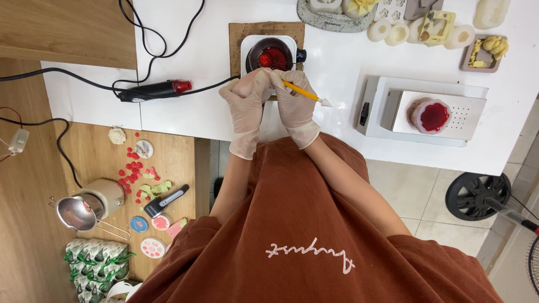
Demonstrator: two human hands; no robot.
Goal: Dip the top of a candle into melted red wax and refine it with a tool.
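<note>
1. Pale floor tiles (415,196) lie nearest the person, below the edge of a white desk (337,90); a black fan base (477,196) stands on them to the right.
2. To the left, a lower wooden desk (95,157) carries a small metal pouring pot (76,212), red and green wax bits (137,174), round decorated discs (151,247) and a dark utility knife (165,200).
3. Both hands wear thin pale gloves and meet over the near edge of the white desk. The left hand (246,104) is curled closed, its fingertips pinched together against the right hand; whether it holds anything small cannot be told.
4. The right hand (295,104) is closed around a yellow-handled brush (306,92), whose pale tip points right and slightly down.
5. Just beyond the hands, a small dark pot (273,56) holds glossy red liquid and sits on a white heater plate (250,45), itself on a brown mat (238,31).
6. Right of that, a white scale (393,112) bears a pale mould (431,116) filled with red.
7. Left, a black heat tool with a red tip (154,90) lies on the white desk, cables trailing.
8. Farthest off, along the back edge, cream moulds and yellowish wax shapes (438,28) cluster.
</note>
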